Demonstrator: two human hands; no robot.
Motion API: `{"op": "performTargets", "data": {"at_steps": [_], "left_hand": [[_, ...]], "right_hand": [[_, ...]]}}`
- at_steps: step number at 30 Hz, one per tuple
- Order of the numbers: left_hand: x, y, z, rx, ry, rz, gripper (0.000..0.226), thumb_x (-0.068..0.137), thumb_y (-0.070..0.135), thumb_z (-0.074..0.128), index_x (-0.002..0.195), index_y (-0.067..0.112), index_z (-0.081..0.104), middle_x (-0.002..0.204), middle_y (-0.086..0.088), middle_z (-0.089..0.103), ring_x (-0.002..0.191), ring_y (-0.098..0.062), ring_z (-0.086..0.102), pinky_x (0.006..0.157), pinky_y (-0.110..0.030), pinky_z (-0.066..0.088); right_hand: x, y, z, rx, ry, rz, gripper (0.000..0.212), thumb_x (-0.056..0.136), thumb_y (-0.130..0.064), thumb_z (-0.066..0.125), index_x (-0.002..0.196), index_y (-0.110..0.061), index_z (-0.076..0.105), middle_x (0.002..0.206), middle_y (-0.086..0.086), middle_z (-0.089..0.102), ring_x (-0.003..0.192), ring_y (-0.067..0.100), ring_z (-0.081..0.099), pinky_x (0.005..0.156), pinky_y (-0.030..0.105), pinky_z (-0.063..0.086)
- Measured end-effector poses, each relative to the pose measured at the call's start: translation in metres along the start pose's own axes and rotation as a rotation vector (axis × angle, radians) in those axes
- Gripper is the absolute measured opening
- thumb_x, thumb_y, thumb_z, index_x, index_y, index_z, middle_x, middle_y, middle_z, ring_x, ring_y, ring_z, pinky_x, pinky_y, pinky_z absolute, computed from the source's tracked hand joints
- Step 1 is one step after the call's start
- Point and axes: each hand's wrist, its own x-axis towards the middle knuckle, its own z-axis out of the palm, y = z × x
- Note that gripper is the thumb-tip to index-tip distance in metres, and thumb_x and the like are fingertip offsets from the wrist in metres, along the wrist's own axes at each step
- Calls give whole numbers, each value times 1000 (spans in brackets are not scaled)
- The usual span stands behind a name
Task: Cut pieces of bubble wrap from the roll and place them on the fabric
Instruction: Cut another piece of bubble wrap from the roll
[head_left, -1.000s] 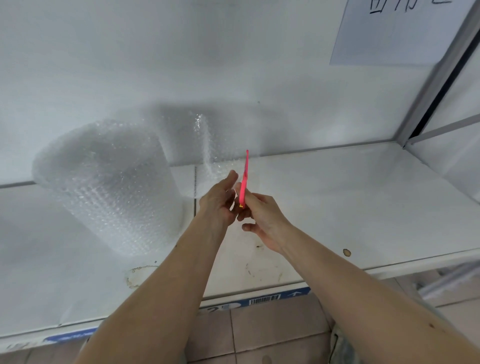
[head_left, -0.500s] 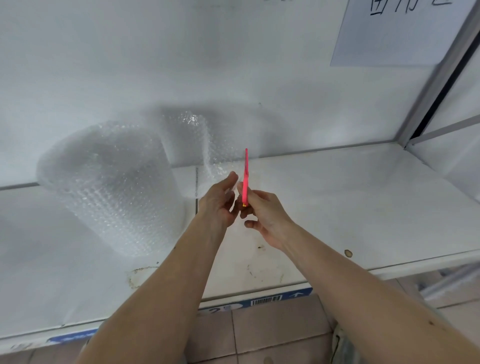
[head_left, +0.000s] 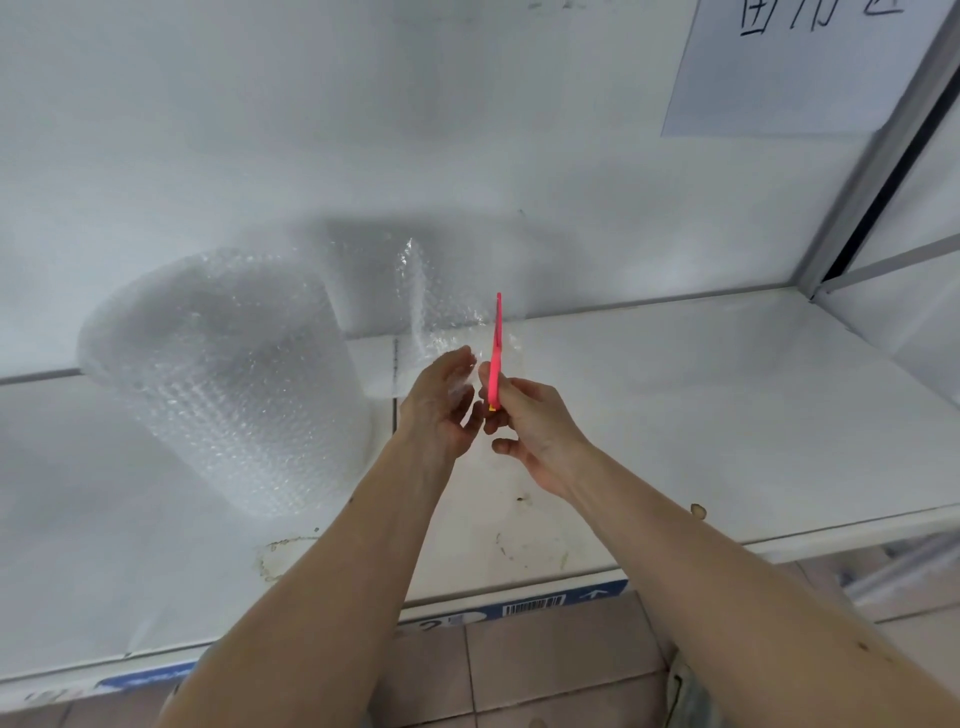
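A big roll of clear bubble wrap stands upright on the white table at the left. A loose sheet of bubble wrap runs from the roll to the right, up to my hands. My left hand holds the sheet's edge between thumb and fingers. My right hand grips a pink cutter that points straight up, right beside the left hand and against the sheet. No fabric is in view.
A white wall rises behind the table, with a paper sign at the top right. A metal frame post stands at the right. Tiled floor shows below the table's front edge.
The loose sheet has shifted and folded a little near my hands. My left hand's fingers have spread slightly on the sheet. The cutter stays upright at about the same spot.
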Motion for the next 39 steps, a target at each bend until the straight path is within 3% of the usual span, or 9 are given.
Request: {"op": "performTargets", "data": {"at_steps": [3, 8, 19, 23, 28, 30, 33, 36, 39], "left_hand": [[-1, 2, 2, -6, 2, 22, 33, 70, 33, 86, 95, 16, 73, 100, 6, 75, 109, -12, 62, 93, -33, 52], [4, 2, 3, -17, -57, -29, 20, 82, 28, 77, 80, 11, 66, 77, 1, 67, 75, -13, 64, 66, -27, 50], [7, 2, -1, 16, -69, -1, 17, 85, 26, 74, 86, 11, 66, 63, -1, 68, 70, -15, 64, 63, -30, 46], [4, 1, 0, -10, -38, -6, 14, 83, 19, 76, 78, 12, 65, 48, 2, 63, 49, -10, 64, 61, -28, 47], [3, 1, -1, -28, -38, 5, 12, 81, 14, 77, 79, 11, 66, 53, 1, 63, 60, -10, 64, 71, -28, 49], [3, 3, -1, -40, -59, 17, 10, 80, 15, 76, 83, 11, 68, 64, 0, 62, 69, -12, 64, 72, -30, 49], [5, 5, 0, -69, -51, 19, 26, 75, 25, 83, 96, 11, 73, 84, 0, 64, 92, -15, 65, 89, -35, 53], [8, 4, 0, -68, -1, 9, 40, 70, 22, 87, 105, 10, 71, 87, -2, 62, 100, -18, 66, 83, -37, 54], [10, 2, 0, -82, -8, -8, 42, 68, 20, 88, 105, 10, 70, 78, -1, 59, 92, -18, 63, 79, -35, 54]], "right_hand": [[-1, 3, 0, -6, -18, -9, 40, 87, -50, 67, 77, -11, 62, 77, 5, 57, 63, 14, 51, 56, 28, 41], [-2, 5, 1, -20, -29, 0, 41, 87, -53, 66, 72, -15, 63, 75, 2, 58, 64, 15, 53, 56, 27, 42], [0, -1, 4, 11, -29, -9, 39, 86, -51, 68, 71, -15, 63, 70, 3, 58, 61, 15, 51, 58, 29, 41], [0, -5, 2, 32, -19, 3, 39, 85, -51, 69, 64, -18, 64, 66, -1, 57, 61, 15, 50, 60, 30, 41], [2, -5, 3, 29, -12, -6, 39, 85, -50, 69, 70, -15, 61, 67, -1, 57, 60, 14, 51, 59, 30, 42], [1, -4, 4, 23, -14, 2, 39, 85, -50, 69, 73, -14, 61, 71, 1, 57, 60, 14, 50, 59, 30, 41], [-1, -1, 6, 11, -23, 10, 39, 86, -49, 69, 75, -12, 62, 71, 1, 56, 59, 13, 50, 58, 29, 40], [-2, 0, 7, -3, -40, 24, 39, 86, -51, 68, 72, -15, 63, 67, -1, 55, 60, 13, 50, 59, 29, 40], [-3, -3, 6, 7, -44, 36, 40, 85, -53, 68, 66, -18, 64, 65, -2, 55, 61, 14, 51, 61, 30, 41]]}}
